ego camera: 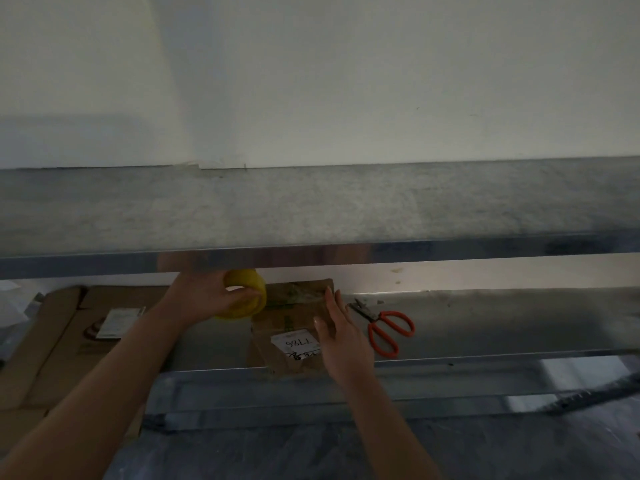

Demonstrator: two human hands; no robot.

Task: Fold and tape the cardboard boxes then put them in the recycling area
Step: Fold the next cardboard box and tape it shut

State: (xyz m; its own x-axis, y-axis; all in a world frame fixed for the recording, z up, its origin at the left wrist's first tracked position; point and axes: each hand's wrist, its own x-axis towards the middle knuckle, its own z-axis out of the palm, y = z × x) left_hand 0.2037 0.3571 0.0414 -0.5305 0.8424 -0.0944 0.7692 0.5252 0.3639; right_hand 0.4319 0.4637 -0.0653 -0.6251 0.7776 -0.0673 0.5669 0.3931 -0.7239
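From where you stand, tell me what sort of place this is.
Likely a storeroom or packing corner: metal shelves against a plain wall, flattened cardboard lying on one, a yellow tape roll and orange scissors nearby.

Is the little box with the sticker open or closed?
Closed. The box has its flaps lying flat, with tape strips across them, and the right hand rests on top.

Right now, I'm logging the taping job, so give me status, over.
Left hand grips yellow tape roll. Right hand flat on small cardboard box, on metal shelf. Orange scissors lie right of box, clear of it.
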